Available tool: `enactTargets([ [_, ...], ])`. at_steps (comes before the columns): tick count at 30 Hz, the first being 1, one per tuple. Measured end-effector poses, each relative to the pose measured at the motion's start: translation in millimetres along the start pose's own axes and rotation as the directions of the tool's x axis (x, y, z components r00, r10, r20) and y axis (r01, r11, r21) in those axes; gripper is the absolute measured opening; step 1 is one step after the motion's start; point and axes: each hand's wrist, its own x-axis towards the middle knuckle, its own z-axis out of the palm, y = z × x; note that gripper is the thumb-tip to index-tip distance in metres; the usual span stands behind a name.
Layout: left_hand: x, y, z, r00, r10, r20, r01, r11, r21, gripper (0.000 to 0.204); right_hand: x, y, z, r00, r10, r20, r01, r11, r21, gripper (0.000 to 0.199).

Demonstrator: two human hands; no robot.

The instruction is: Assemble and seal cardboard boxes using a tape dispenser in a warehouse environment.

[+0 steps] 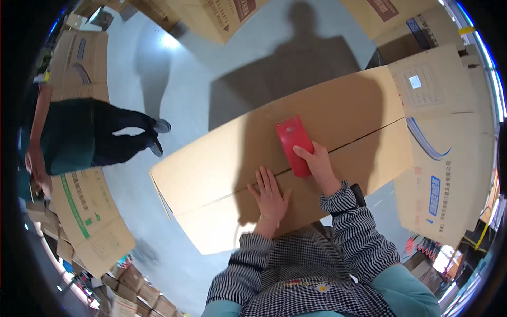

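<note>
A long brown cardboard box (338, 105) lies before me, a dark seam running lengthwise between its top flaps. My right hand (319, 165) is closed on a flat red rectangular object (292, 138), whose exact kind I cannot make out. That object rests on or just over the seam, tilted with its far end to the left. To its left, my left hand (270, 199) presses flat on the near flap, fingers spread and fingertips close to the seam. Nothing is in the left hand.
Another person (68, 132) in dark clothes stands at the left beside a large carton (90, 211). More cartons (443, 153) stand close against the box's right end. Further cartons (211, 16) line the far side. Grey floor (185, 79) lies beyond the box.
</note>
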Motion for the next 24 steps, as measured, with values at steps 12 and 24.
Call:
enactTargets([
  [12, 1.3, -7.7, 25.1, 0.994, -0.017, -0.111, 0.023, 0.998, 0.053, 0.095, -321.3, 219.9, -105.2, 0.946, 0.320, -0.053, -0.323, 0.921, -0.216, 0.047],
  [24, -43.3, -41.6, -34.5, 0.998, -0.038, -0.043, -0.008, 0.651, -0.759, 0.074, -199.4, 239.1, -52.0, 0.607, 0.569, 0.554, -0.269, 0.804, -0.530, 0.052],
])
